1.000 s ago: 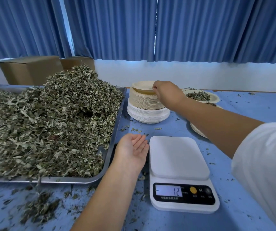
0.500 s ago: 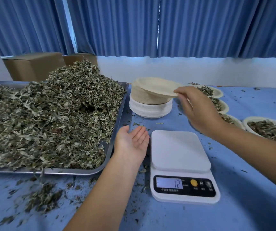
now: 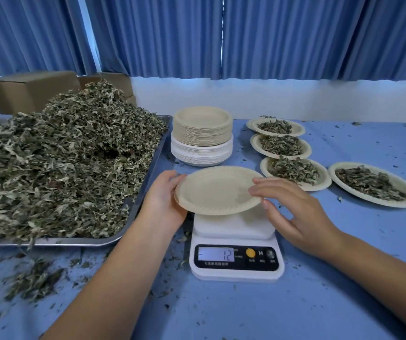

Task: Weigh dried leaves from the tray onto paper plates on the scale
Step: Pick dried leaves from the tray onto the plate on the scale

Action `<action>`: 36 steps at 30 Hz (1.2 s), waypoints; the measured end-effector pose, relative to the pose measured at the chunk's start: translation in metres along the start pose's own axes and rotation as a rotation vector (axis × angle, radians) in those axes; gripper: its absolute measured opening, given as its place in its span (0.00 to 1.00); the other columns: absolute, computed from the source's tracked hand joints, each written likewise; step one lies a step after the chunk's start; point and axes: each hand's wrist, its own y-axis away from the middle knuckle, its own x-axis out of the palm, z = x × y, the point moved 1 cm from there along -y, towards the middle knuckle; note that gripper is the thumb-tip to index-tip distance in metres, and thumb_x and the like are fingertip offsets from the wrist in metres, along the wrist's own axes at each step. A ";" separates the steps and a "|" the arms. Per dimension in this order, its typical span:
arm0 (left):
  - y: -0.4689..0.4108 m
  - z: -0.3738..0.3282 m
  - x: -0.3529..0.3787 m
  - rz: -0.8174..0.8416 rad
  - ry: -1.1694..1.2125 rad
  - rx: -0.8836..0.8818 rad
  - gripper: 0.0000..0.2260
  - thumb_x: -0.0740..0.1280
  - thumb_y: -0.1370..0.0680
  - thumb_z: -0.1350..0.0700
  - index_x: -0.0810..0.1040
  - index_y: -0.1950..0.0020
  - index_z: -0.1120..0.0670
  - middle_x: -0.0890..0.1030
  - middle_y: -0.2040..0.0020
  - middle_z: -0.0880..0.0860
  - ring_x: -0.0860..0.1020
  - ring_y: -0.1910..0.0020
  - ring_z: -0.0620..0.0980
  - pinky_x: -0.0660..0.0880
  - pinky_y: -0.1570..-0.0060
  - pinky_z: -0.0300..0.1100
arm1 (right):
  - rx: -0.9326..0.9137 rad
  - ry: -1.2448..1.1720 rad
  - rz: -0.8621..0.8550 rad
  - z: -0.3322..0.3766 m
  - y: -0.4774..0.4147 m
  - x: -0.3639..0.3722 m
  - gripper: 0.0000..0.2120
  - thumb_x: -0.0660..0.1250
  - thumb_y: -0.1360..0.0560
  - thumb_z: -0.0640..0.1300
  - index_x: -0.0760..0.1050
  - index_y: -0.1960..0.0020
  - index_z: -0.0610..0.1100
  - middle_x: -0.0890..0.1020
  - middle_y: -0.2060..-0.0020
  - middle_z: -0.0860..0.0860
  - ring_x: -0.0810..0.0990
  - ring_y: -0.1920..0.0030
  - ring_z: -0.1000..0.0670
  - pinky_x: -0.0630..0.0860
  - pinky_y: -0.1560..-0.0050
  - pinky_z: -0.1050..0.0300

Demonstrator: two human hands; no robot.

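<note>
a second ago the right hand (image 3: 295, 212) was peeling the top plate off the stack (image 3: 202, 133) while the left hand (image 3: 162, 202) lay idle, palm up, beside the scale (image 3: 236, 241); now the plate (image 3: 217, 190) is over the scale's platform with both hands on it

the left hand cups the plate's left rim, fingers curled round the edge; the right pinches the right rim, fingers on top and a fingertip showing under it

the plate is empty and sits a little tilted, and i cannot tell whether it touches the platform or hangs just above it

the display (image 3: 217, 254) reads 12, the same as before the plate came over, so i judge its weight is not on the scale yet

that puts this round at its start: plate fetched, not yet set down and let go, nothing scooped

the leaves (image 3: 62, 163) are heaped in the tray (image 3: 145, 197) just left of the scale, within easy reach of the left hand

four filled plates (image 3: 373, 184) lie on the table (image 3: 319, 303) to the right, so earlier portions look done

next i would expect the plate laid flat and centred, both hands off, then the reading checked before any leaves go on
</note>
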 end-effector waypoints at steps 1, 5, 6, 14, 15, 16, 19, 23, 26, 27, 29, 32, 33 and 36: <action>0.000 0.001 0.001 -0.004 -0.035 -0.002 0.09 0.56 0.19 0.56 0.71 0.56 0.56 0.72 0.61 0.52 0.72 0.64 0.48 0.73 0.63 0.42 | -0.004 0.002 0.002 0.000 0.001 0.000 0.13 0.59 0.22 0.40 0.79 0.44 0.38 0.81 0.47 0.48 0.76 0.37 0.52 0.71 0.36 0.57; -0.004 0.004 -0.003 -0.074 -0.214 0.073 0.03 0.60 0.22 0.61 0.73 0.53 0.57 0.72 0.57 0.57 0.72 0.59 0.52 0.72 0.59 0.45 | -0.043 -0.008 -0.012 -0.002 0.002 -0.001 0.13 0.59 0.23 0.39 0.81 0.49 0.35 0.82 0.51 0.46 0.78 0.42 0.49 0.72 0.39 0.55; -0.007 0.005 -0.005 -0.094 -0.251 0.102 0.04 0.61 0.22 0.62 0.75 0.51 0.58 0.73 0.53 0.56 0.72 0.56 0.53 0.71 0.56 0.46 | -0.041 -0.018 -0.022 -0.003 0.002 -0.002 0.13 0.58 0.23 0.39 0.81 0.49 0.35 0.82 0.51 0.46 0.78 0.43 0.48 0.72 0.39 0.54; -0.011 0.008 -0.003 -0.164 -0.353 0.271 0.08 0.62 0.22 0.67 0.77 0.48 0.57 0.82 0.50 0.54 0.81 0.51 0.50 0.77 0.55 0.42 | 0.110 -0.093 -0.095 -0.012 0.006 -0.002 0.14 0.56 0.22 0.40 0.80 0.53 0.37 0.81 0.59 0.47 0.79 0.56 0.47 0.75 0.53 0.54; -0.011 0.009 -0.003 -0.175 -0.373 0.282 0.07 0.63 0.23 0.66 0.78 0.51 0.57 0.82 0.50 0.53 0.81 0.51 0.50 0.78 0.54 0.43 | 0.127 -0.101 -0.094 -0.013 0.007 -0.002 0.14 0.56 0.22 0.40 0.80 0.53 0.38 0.81 0.60 0.48 0.79 0.57 0.47 0.74 0.54 0.54; -0.011 0.010 -0.003 -0.186 -0.390 0.290 0.07 0.63 0.23 0.66 0.79 0.53 0.56 0.82 0.51 0.53 0.81 0.51 0.50 0.78 0.52 0.44 | 0.141 -0.110 -0.093 -0.014 0.007 -0.002 0.14 0.56 0.22 0.40 0.80 0.53 0.38 0.81 0.61 0.49 0.78 0.58 0.48 0.74 0.55 0.55; -0.011 0.011 -0.003 -0.193 -0.430 0.298 0.08 0.64 0.24 0.64 0.79 0.55 0.52 0.83 0.51 0.53 0.81 0.50 0.51 0.78 0.47 0.48 | 0.161 -0.133 -0.102 -0.015 0.007 0.000 0.14 0.56 0.22 0.41 0.80 0.52 0.40 0.80 0.62 0.50 0.78 0.58 0.50 0.74 0.55 0.58; -0.011 0.010 -0.004 -0.199 -0.444 0.290 0.10 0.63 0.24 0.66 0.80 0.55 0.52 0.82 0.49 0.52 0.80 0.49 0.52 0.77 0.45 0.49 | 0.163 -0.140 -0.103 -0.016 0.008 0.001 0.14 0.57 0.22 0.41 0.80 0.52 0.40 0.80 0.62 0.50 0.78 0.57 0.51 0.74 0.55 0.58; -0.011 0.009 -0.003 -0.203 -0.419 0.265 0.10 0.62 0.24 0.66 0.79 0.56 0.53 0.83 0.51 0.52 0.81 0.50 0.51 0.78 0.48 0.48 | 0.154 -0.118 -0.116 -0.016 0.009 0.003 0.14 0.57 0.22 0.40 0.81 0.52 0.39 0.80 0.59 0.48 0.77 0.55 0.50 0.73 0.53 0.57; -0.011 0.009 -0.002 -0.200 -0.388 0.248 0.09 0.61 0.23 0.65 0.78 0.56 0.54 0.83 0.52 0.52 0.81 0.52 0.51 0.78 0.51 0.47 | 0.155 -0.105 -0.126 -0.016 0.009 0.004 0.13 0.57 0.22 0.40 0.81 0.52 0.39 0.80 0.58 0.48 0.77 0.54 0.50 0.73 0.51 0.57; -0.009 0.009 -0.001 -0.199 -0.319 0.216 0.07 0.60 0.21 0.62 0.78 0.52 0.58 0.82 0.53 0.53 0.80 0.55 0.49 0.76 0.57 0.44 | 0.160 -0.081 -0.143 -0.017 0.008 0.003 0.14 0.57 0.22 0.40 0.81 0.51 0.39 0.79 0.56 0.48 0.76 0.53 0.49 0.72 0.49 0.56; -0.007 0.007 0.000 -0.192 -0.270 0.195 0.09 0.58 0.20 0.61 0.76 0.45 0.61 0.80 0.52 0.54 0.79 0.54 0.49 0.76 0.56 0.43 | 0.175 -0.063 -0.144 -0.018 0.008 0.002 0.14 0.56 0.22 0.40 0.80 0.51 0.39 0.80 0.56 0.47 0.77 0.52 0.48 0.72 0.48 0.54; -0.007 0.007 0.000 -0.192 -0.267 0.191 0.09 0.58 0.20 0.61 0.75 0.44 0.61 0.80 0.52 0.54 0.79 0.53 0.49 0.76 0.56 0.43 | 0.178 -0.062 -0.142 -0.018 0.008 0.001 0.14 0.56 0.22 0.40 0.80 0.51 0.39 0.80 0.56 0.47 0.77 0.52 0.48 0.72 0.47 0.54; -0.005 0.006 0.000 -0.194 -0.266 0.179 0.09 0.58 0.20 0.61 0.75 0.44 0.62 0.80 0.51 0.55 0.79 0.51 0.51 0.75 0.53 0.44 | 0.170 -0.052 -0.138 -0.017 0.008 0.002 0.14 0.56 0.22 0.40 0.80 0.51 0.39 0.80 0.56 0.47 0.77 0.52 0.48 0.72 0.47 0.55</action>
